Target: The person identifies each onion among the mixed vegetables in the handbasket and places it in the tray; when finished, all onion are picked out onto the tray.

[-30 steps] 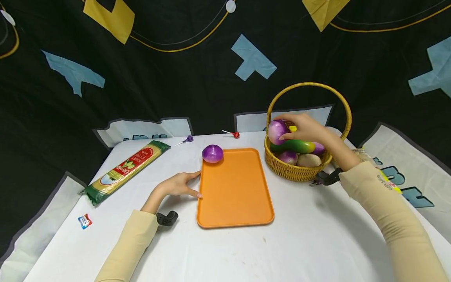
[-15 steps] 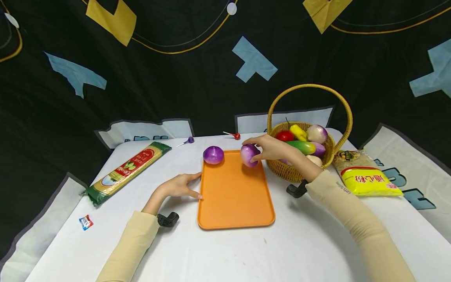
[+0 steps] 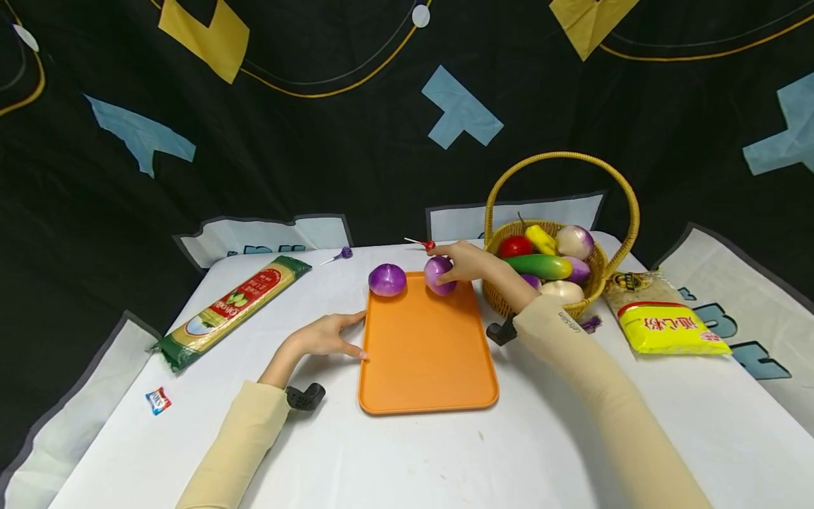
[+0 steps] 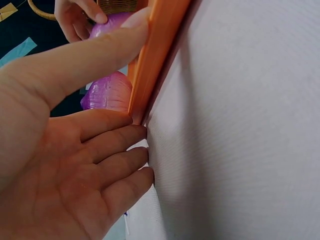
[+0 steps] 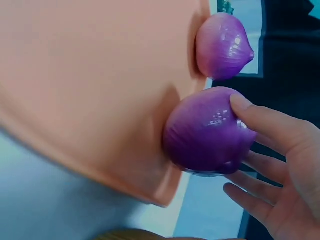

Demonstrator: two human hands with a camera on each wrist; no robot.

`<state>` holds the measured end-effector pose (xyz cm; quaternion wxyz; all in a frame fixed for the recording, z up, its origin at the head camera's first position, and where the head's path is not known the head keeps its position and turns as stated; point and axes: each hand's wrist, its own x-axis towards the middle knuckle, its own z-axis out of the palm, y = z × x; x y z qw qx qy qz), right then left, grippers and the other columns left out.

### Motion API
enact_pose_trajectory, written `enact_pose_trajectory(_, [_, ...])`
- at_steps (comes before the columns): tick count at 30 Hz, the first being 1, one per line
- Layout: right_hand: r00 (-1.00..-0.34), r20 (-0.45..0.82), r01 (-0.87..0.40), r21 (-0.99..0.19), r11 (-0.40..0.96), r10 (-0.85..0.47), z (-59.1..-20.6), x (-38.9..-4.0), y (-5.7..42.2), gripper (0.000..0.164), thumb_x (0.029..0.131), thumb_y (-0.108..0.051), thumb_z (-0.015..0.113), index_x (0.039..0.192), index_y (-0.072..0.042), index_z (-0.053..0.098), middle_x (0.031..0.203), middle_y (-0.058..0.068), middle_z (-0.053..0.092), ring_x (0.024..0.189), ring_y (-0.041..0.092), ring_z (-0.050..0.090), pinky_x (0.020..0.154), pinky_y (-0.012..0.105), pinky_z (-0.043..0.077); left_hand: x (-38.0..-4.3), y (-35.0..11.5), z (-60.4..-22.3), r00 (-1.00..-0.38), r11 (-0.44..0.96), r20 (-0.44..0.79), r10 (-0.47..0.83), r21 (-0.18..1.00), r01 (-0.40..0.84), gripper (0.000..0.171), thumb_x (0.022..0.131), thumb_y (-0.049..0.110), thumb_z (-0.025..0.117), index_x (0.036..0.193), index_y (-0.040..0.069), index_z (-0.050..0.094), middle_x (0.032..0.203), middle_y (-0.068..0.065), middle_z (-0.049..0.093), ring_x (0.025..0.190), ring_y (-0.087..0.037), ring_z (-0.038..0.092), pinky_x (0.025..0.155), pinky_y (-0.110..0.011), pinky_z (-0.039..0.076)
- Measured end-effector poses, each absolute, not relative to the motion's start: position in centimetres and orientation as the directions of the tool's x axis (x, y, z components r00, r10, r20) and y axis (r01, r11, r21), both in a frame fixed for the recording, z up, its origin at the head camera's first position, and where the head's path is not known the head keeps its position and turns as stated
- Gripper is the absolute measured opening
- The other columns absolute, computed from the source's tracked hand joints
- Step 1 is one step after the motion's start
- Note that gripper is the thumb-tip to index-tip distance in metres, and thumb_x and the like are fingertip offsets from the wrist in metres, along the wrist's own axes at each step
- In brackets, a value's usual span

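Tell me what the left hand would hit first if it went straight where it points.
Probably the orange tray: the left hand points at its side, thumb apparently touching it, though exact contact is hard to tell.

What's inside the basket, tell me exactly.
A red tomato, yellow pepper, long green vegetable, pale vegetable and some purplish ones show. Whatever lies beneath them is covered; the right sleeve hides part of the basket.

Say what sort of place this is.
Likely a staged tabletop set rather than a working kitchen: a black patterned backdrop hangs behind a white-covered table, where an orange tray and a wicker basket stand.
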<state>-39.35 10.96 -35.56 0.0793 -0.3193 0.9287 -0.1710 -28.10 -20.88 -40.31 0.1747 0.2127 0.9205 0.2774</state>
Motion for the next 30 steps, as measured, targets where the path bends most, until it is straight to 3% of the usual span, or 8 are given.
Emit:
enact_pose_trajectory(7, [-0.795, 0.019, -0.561, -0.404, 0.723, -0.606, -36.4, -40.0, 9.9, 0.056, 0.087, -0.028, 0.073, 0.136, -0.006, 0.055, 0.127, 0.016, 0.060, 0.111, 0.029, 0.058, 0.096, 0.038, 0.050, -28.0, -20.9, -40.4, -0.849, 0.754, -0.199, 0.490, 0.586, 0.298, 0.097, 0.077, 0.039, 0.081, 0.149, -0.001, 0.031, 0.150, -0.023, 0.033, 0.139, -0.039, 0.028, 0.113, -0.052, 0.023])
enact_pose_trajectory(18, [-0.785, 0.047, -0.583, -0.395, 0.710, -0.618, -37.2, -40.4, 8.9, 0.059, 0.087, -0.033, 0.072, 0.138, -0.010, 0.053, 0.128, 0.014, 0.061, 0.116, 0.027, 0.057, 0.101, 0.039, 0.046, -28.1, -20.9, -40.5, -0.850, 0.759, -0.199, 0.488, 0.578, 0.301, 0.098, 0.076, 0.041, 0.081, 0.149, 0.000, 0.031, 0.150, -0.023, 0.033, 0.139, -0.039, 0.028, 0.113, -0.052, 0.024])
enact_pose_trajectory(25, [-0.774, 0.101, -0.612, -0.369, 0.699, -0.625, -35.7, -38.6, 10.4, 0.064, 0.087, -0.034, 0.073, 0.140, -0.007, 0.050, 0.136, 0.014, 0.055, 0.125, 0.030, 0.051, 0.107, 0.045, 0.039, -27.9, -20.8, -40.2, -0.845, 0.748, -0.185, 0.502, 0.582, 0.317, 0.096, 0.077, 0.038, 0.081, 0.148, -0.002, 0.031, 0.149, -0.024, 0.033, 0.139, -0.039, 0.028, 0.113, -0.052, 0.024])
enact_pose_trajectory(30, [-0.777, 0.170, -0.620, -0.369, 0.692, -0.606, -33.8, -36.8, 12.8, 0.064, 0.086, -0.030, 0.074, 0.140, -0.005, 0.049, 0.137, 0.015, 0.054, 0.126, 0.033, 0.050, 0.105, 0.048, 0.041, -27.9, -20.8, -40.1, -0.848, 0.756, -0.193, 0.493, 0.578, 0.308, 0.096, 0.077, 0.039, 0.081, 0.149, -0.001, 0.031, 0.150, -0.023, 0.033, 0.139, -0.039, 0.028, 0.113, -0.052, 0.024])
